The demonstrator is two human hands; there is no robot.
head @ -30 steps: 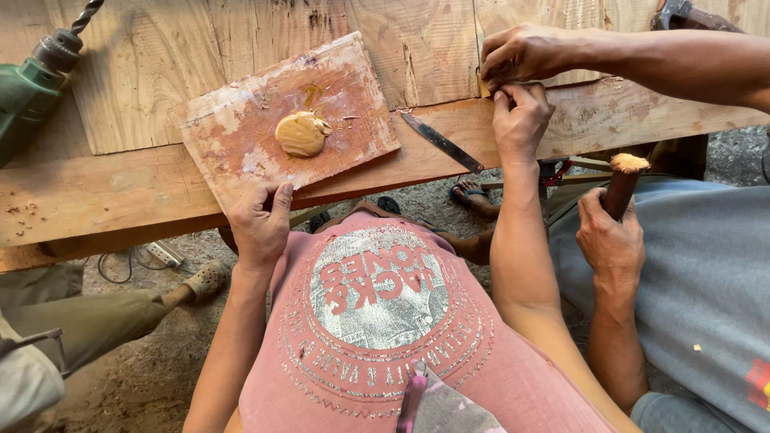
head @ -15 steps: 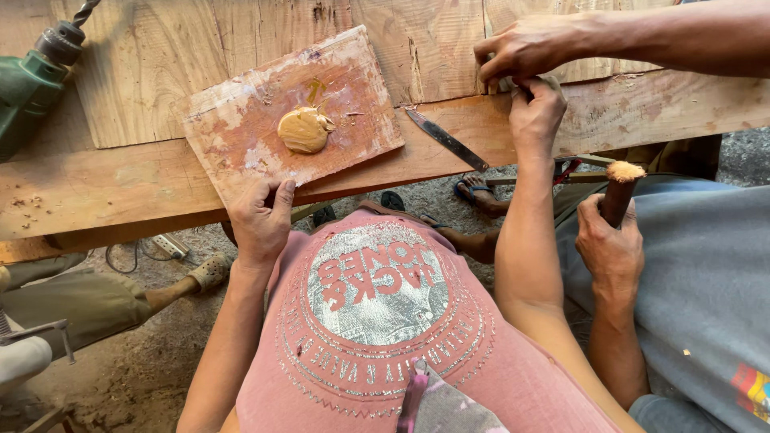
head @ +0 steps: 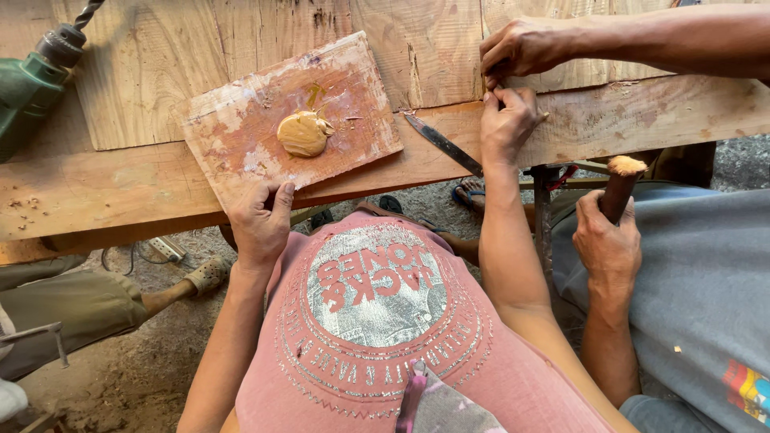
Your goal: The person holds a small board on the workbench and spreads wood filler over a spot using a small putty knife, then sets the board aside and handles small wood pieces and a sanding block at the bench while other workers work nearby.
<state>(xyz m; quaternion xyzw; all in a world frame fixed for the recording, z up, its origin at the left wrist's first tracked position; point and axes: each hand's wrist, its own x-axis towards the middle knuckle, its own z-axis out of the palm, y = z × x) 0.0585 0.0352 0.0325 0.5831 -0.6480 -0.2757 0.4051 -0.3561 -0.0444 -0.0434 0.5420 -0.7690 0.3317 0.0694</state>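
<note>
My left hand (head: 261, 218) grips the near edge of a small stained wooden board (head: 241, 136) that lies on the workbench. A lump of tan putty (head: 303, 132) sits in the board's middle. My right hand (head: 507, 120) presses its fingertips against the plank (head: 642, 120), fingers curled; what they pinch is too small to tell. Another person's hand (head: 521, 48) touches the same spot from above. A putty knife (head: 443, 144) lies on the plank just left of my right hand.
A green power drill (head: 32, 80) rests at the bench's far left. The person on the right, in grey, holds a wooden handle (head: 619, 188) in the other hand (head: 605, 240). Someone's leg and sandal (head: 204, 277) show on the dirt floor below.
My right hand and the other person's hand have shifted slightly left along the plank and stay together. My left hand remains on the board.
</note>
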